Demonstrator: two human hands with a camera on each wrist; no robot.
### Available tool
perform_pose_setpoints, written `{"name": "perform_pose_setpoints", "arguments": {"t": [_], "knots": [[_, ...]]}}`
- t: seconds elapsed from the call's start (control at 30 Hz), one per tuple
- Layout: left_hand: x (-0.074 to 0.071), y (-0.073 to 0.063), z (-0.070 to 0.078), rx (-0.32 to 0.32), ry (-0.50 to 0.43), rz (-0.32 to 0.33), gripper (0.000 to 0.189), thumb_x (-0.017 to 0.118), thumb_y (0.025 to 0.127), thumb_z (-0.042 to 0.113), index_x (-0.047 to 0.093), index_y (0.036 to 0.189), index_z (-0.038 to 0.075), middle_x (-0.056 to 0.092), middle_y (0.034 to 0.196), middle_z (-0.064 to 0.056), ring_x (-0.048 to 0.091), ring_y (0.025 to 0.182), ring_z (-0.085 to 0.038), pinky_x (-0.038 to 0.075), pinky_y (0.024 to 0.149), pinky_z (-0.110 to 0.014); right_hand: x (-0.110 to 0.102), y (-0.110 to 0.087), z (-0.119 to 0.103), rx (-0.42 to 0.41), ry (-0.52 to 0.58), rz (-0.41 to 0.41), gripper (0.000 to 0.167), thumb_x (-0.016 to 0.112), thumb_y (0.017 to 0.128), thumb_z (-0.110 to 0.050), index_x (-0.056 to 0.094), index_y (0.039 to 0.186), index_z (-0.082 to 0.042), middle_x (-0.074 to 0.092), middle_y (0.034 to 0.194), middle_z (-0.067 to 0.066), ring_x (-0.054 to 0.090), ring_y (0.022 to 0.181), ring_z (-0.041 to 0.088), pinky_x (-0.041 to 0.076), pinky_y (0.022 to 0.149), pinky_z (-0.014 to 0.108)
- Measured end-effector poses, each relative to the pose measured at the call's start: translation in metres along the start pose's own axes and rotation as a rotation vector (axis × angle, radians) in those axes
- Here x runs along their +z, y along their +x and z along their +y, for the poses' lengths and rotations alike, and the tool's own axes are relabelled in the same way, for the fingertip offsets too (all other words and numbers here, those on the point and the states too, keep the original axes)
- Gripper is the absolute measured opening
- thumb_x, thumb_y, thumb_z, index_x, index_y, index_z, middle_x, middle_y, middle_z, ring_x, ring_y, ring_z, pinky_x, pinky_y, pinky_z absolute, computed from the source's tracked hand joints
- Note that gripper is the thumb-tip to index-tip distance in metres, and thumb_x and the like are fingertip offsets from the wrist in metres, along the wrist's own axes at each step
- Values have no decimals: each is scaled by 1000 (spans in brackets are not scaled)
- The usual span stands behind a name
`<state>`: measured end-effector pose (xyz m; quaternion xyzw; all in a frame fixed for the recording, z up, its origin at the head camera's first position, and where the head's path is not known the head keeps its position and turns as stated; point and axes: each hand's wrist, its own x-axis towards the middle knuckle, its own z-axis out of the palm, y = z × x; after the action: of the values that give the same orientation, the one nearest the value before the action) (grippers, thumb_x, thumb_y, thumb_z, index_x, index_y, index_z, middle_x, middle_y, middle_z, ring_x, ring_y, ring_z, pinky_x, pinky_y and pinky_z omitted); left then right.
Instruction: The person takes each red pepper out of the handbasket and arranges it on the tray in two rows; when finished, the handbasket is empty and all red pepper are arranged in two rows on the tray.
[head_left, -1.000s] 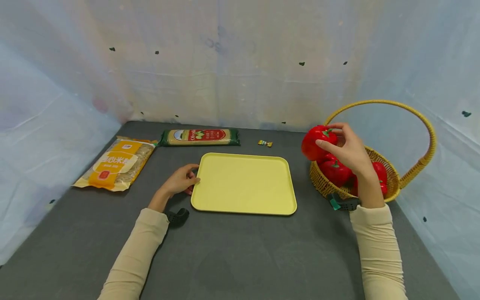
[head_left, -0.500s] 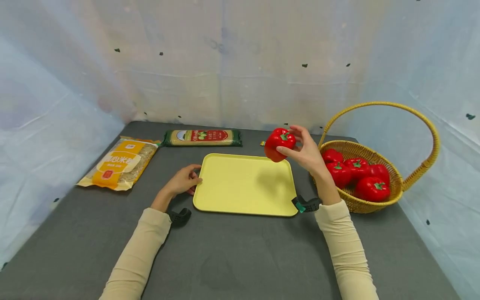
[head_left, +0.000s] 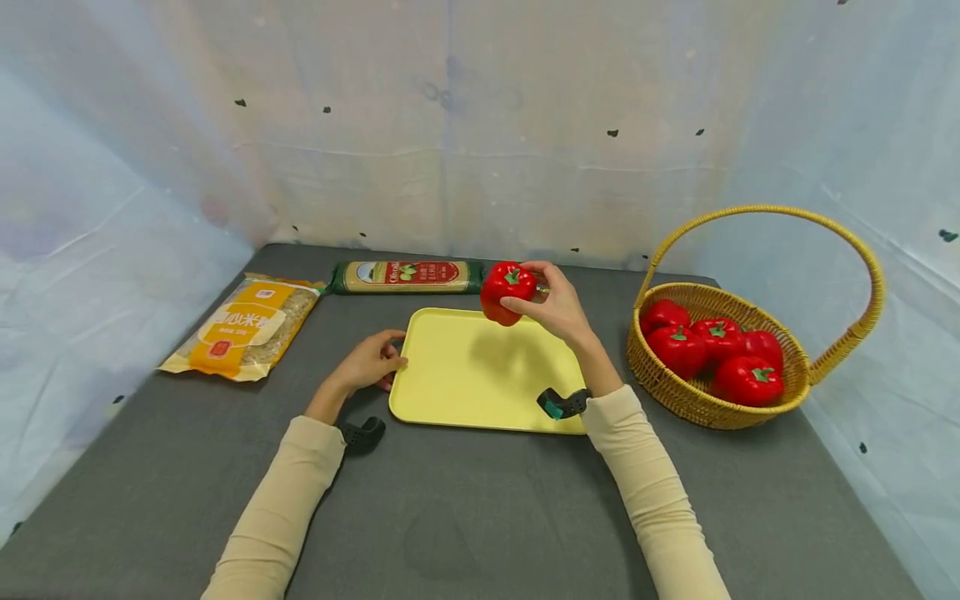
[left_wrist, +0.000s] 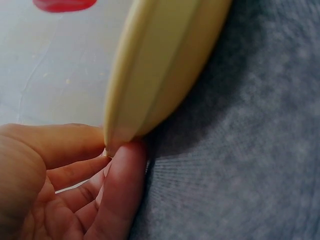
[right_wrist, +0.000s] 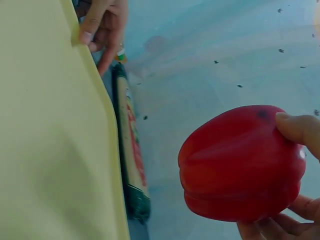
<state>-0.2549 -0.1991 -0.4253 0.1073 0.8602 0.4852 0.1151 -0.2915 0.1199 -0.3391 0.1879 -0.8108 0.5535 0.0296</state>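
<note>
Pinching the left rim of the pale yellow tray (head_left: 450,375) with thumb and fingers: that's the left hand (head_left: 366,362). Past that, the right hand (head_left: 558,310) has a red bell pepper (head_left: 507,293) gripped thumb-and-fingers. Really glossy thing, plump and lobed, green stem, small dark patch near the thumb. It's up above the tray's far part, well apart from the left hand. More red peppers (head_left: 678,350) sit in the wicker basket (head_left: 671,397) off right, and a green-ended packet (head_left: 408,276) lies behind the tray.

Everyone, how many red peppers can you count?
6: one pepper in the right hand above the tray, five peppers in the basket; others may be hidden underneath.
</note>
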Motion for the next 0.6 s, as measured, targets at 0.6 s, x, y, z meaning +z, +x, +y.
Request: {"name": "perform_pose_setpoints", "arguments": {"t": [0.6], "knots": [[0,0,-2,43,3,7,53,56,93,10,32,138,-7,52,85,-13,57,59,-17,53,49,-31,65,27,30,33,6,32,66,77,76,-28,46,133,-16,48,122,9,51,108,25,50,87,40]]}}
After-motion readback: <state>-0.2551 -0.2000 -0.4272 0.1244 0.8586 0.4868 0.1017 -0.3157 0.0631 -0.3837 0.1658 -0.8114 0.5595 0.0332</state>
